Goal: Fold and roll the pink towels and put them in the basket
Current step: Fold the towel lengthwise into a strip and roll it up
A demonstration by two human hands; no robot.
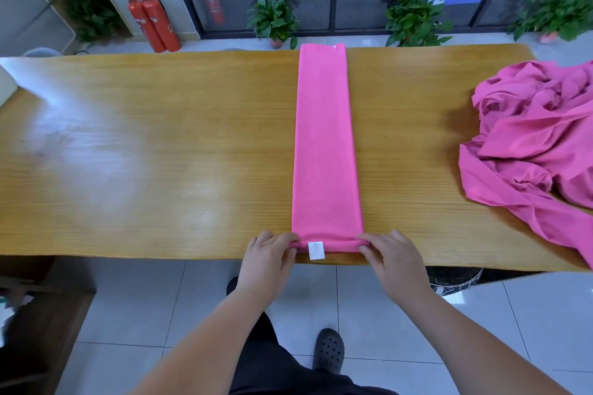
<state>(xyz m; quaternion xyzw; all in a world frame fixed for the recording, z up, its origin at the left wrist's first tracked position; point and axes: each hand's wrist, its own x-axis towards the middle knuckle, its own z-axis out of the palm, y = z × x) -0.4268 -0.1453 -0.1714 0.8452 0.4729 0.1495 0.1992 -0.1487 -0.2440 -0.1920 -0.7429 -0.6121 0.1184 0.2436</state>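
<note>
The folded pink towel [325, 144] is laid lengthwise from near to far edge of the table [160, 154], its turned near end pinched by left hand [268, 258] and right hand [393, 258]

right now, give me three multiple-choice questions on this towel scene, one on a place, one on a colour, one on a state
1. Where is the crumpled towel pile?
A. on the floor
B. at the right end of the table
C. in a basket

2. What colour is the label on the folded towel?
A. black
B. green
C. white

3. What state is the folded towel in?
A. a long flat strip, near end slightly rolled
B. fully rolled
C. hanging from a chair

Answers: B, the pile lies on the wood at the right. C, the tag at the near end is white. A, the left hand and right hand pinch a barely rolled near end.
</note>
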